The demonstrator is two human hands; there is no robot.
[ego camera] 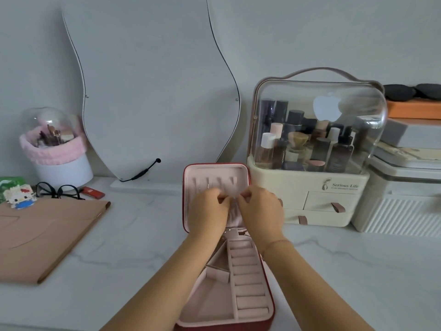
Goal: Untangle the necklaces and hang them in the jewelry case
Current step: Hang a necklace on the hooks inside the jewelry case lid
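Observation:
A red jewelry case with pale pink lining lies open on the white marble table, its lid standing upright. My left hand and my right hand are both raised in front of the lid, fingertips pinched close together at its row of small hooks. A thin chain seems to hang between the fingers, too fine and blurred to make out. The case's lower tray shows ring rolls and open compartments.
A cream cosmetics organiser with a clear dome stands right of the case, white boxes beyond it. A wavy mirror leans on the wall. Left: a tan folder, glasses, a red lighter, a brush holder.

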